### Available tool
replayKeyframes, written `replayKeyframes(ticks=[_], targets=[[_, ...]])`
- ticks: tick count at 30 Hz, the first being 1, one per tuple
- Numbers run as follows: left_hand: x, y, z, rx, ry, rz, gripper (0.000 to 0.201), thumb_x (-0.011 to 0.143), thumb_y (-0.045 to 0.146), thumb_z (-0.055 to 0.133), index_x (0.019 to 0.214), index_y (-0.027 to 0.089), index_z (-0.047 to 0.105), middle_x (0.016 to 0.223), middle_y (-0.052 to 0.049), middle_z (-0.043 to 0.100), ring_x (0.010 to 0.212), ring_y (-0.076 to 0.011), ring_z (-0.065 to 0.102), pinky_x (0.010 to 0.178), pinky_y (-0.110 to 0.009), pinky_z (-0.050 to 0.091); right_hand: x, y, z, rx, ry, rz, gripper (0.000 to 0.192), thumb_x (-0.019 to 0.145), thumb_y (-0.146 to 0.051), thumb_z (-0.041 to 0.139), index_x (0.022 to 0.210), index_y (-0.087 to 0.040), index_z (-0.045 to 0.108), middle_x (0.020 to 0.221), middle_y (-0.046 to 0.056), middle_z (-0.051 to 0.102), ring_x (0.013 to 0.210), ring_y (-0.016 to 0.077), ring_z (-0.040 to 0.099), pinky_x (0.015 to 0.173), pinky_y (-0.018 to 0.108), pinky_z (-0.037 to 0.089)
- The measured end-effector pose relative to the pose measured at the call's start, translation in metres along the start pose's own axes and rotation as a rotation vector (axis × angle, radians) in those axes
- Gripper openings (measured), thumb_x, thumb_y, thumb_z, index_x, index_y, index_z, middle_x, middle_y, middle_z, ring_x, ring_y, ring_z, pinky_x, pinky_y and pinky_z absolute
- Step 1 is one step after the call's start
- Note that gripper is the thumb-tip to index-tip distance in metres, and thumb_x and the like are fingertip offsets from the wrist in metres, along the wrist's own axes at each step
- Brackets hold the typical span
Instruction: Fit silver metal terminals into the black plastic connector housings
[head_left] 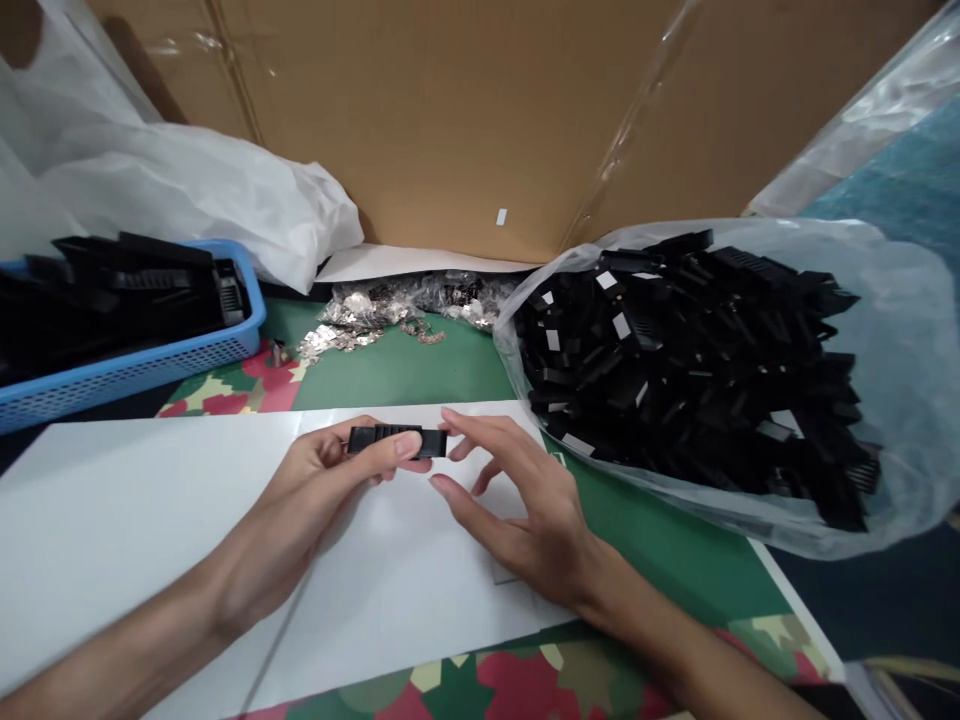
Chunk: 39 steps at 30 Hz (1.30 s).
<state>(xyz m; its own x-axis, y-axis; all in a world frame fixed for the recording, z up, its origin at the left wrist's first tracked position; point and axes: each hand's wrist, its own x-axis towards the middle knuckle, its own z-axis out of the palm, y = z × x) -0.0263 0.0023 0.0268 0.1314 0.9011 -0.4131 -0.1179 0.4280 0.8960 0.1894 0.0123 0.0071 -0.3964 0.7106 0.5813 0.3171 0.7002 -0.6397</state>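
My left hand (322, 490) grips a small black ribbed plastic part (379, 438) between thumb and fingers, held level just above a white board (112, 510). My right hand (517, 500) hovers beside the part's right end, fingers spread, fingertips at or nearly touching it; it holds nothing of its own. To the right lies a clear plastic bag (900, 330) heaped with many similar black parts (697, 350).
A blue basket (150, 365) with black parts stands at the left. A pile of small shiny metal pieces (390, 310) lies at the back on the green mat. A cardboard wall (465, 110) and white plastic bag (210, 200) close off the rear.
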Motion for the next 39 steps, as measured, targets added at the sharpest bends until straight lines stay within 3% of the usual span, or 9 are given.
replayKeyframes(ticks=[4, 8, 15, 19, 24, 29, 35, 39], targets=[[0.003, -0.002, 0.0, 0.064, 0.04, 0.031, 0.032, 0.083, 0.045, 0.082, 0.075, 0.021, 0.063, 0.076, 0.002, 0.053, 0.073, -0.0132, 0.045, 0.065, -0.02, 0.041, 0.002, 0.0, -0.005, 0.041, 0.004, 0.03, 0.036, 0.099, -0.012, 0.062, 0.134, -0.021, 0.064, 0.117, 0.009, 0.071, 0.097, 0.0172, 0.07, 0.064, 0.025, 0.064], [0.006, -0.003, 0.001, 0.105, 0.031, 0.035, 0.03, 0.081, 0.043, 0.084, 0.074, 0.021, 0.064, 0.076, 0.002, 0.058, 0.078, -0.0141, 0.049, 0.069, -0.021, 0.041, 0.002, -0.002, -0.007, 0.124, 0.003, 0.096, 0.03, 0.1, -0.013, 0.062, 0.128, -0.022, 0.066, 0.113, 0.008, 0.072, 0.091, 0.0152, 0.07, 0.06, 0.024, 0.062], [0.005, -0.002, 0.004, 0.093, 0.056, 0.019, 0.03, 0.082, 0.048, 0.083, 0.08, 0.022, 0.067, 0.077, 0.003, 0.061, 0.081, -0.0128, 0.053, 0.068, -0.018, 0.04, -0.002, -0.007, 0.003, -0.014, 0.168, 0.096, 0.017, 0.097, -0.012, 0.066, 0.11, -0.022, 0.062, 0.115, 0.006, 0.075, 0.083, 0.0131, 0.073, 0.056, 0.022, 0.058], [0.004, 0.002, 0.005, 0.093, 0.024, 0.036, 0.032, 0.083, 0.05, 0.083, 0.078, 0.021, 0.069, 0.075, 0.002, 0.062, 0.078, -0.012, 0.056, 0.067, -0.017, 0.042, -0.001, -0.007, -0.001, -0.109, 0.102, 0.037, 0.012, 0.1, -0.011, 0.062, 0.107, -0.022, 0.063, 0.103, 0.006, 0.076, 0.097, 0.019, 0.073, 0.071, 0.028, 0.06], [0.001, 0.009, 0.004, 0.125, 0.008, 0.092, 0.031, 0.079, 0.048, 0.086, 0.081, 0.02, 0.074, 0.081, -0.001, 0.069, 0.079, -0.0145, 0.061, 0.07, -0.021, 0.047, 0.004, -0.009, -0.012, -0.145, 0.009, -0.023, 0.015, 0.1, -0.008, 0.058, 0.105, -0.022, 0.063, 0.099, 0.006, 0.074, 0.096, 0.0202, 0.071, 0.082, 0.033, 0.059], [-0.001, 0.009, 0.005, 0.173, -0.001, 0.135, 0.03, 0.08, 0.048, 0.085, 0.079, 0.02, 0.073, 0.079, -0.001, 0.069, 0.078, -0.0146, 0.061, 0.071, -0.023, 0.046, 0.001, -0.01, -0.014, -0.158, -0.045, -0.08, 0.019, 0.099, -0.004, 0.054, 0.107, -0.02, 0.063, 0.101, 0.008, 0.073, 0.094, 0.0211, 0.072, 0.081, 0.033, 0.058], [0.0, 0.009, 0.005, 0.198, 0.011, 0.152, 0.032, 0.08, 0.05, 0.084, 0.079, 0.02, 0.074, 0.081, -0.002, 0.07, 0.079, -0.0166, 0.062, 0.071, -0.026, 0.045, -0.002, -0.008, -0.011, -0.094, -0.036, -0.03, 0.02, 0.099, -0.006, 0.054, 0.108, -0.022, 0.062, 0.101, 0.007, 0.072, 0.092, 0.0203, 0.072, 0.075, 0.031, 0.056], [0.001, 0.011, 0.005, 0.218, -0.027, 0.132, 0.031, 0.08, 0.05, 0.084, 0.078, 0.021, 0.074, 0.079, -0.001, 0.07, 0.078, -0.0162, 0.062, 0.072, -0.025, 0.045, -0.001, -0.007, -0.016, -0.011, -0.098, 0.023, 0.015, 0.101, -0.009, 0.055, 0.105, -0.022, 0.063, 0.103, 0.006, 0.072, 0.09, 0.018, 0.07, 0.074, 0.029, 0.055]])
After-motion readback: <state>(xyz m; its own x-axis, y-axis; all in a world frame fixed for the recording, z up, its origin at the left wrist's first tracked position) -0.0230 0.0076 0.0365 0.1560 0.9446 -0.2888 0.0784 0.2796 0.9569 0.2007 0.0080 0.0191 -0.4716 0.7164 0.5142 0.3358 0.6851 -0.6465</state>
